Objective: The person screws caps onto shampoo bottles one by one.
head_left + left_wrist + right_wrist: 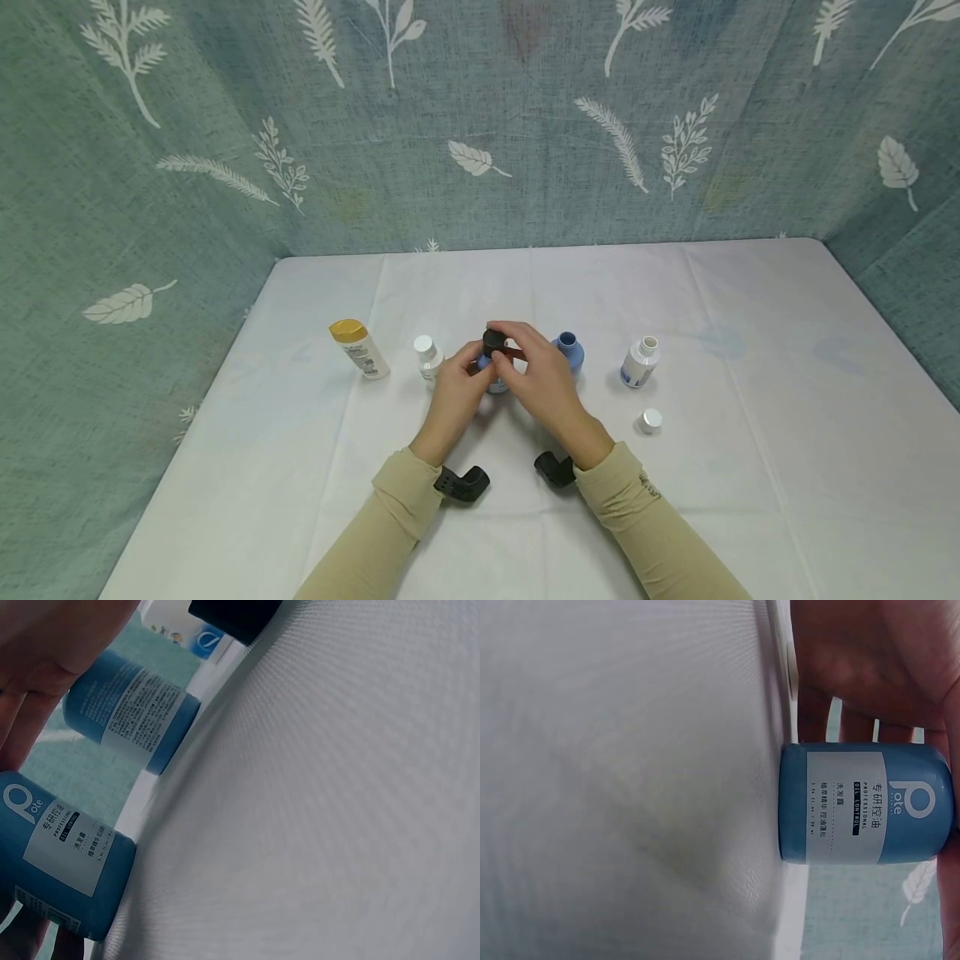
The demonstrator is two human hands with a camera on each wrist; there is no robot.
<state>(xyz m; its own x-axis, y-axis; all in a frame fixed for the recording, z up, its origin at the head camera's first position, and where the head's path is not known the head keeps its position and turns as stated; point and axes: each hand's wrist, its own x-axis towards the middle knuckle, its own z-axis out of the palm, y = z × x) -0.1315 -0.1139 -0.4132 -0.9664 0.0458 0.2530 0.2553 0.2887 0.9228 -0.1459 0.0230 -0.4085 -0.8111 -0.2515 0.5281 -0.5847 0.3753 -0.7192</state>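
A blue shampoo bottle (497,387) with a pale label stands upright on the table between the two hands. Fingers of my left hand (456,390) curl round its upper part and steady it. My right hand (546,377) pinches the black cap (493,341) at the top with thumb and fingers. The label faces the person in the right wrist view, where the bottle (845,806) sits below the palm. Just right of it, partly behind the right hand, stands a second blue bottle (572,353) with a bare, uncapped neck.
On the left stand a white bottle with a gold cap (360,350) and a small white-capped bottle (428,358). To the right, an uncapped white bottle (639,363) has a loose white cap (650,420) in front of it. A patterned cloth (480,125) hangs behind.
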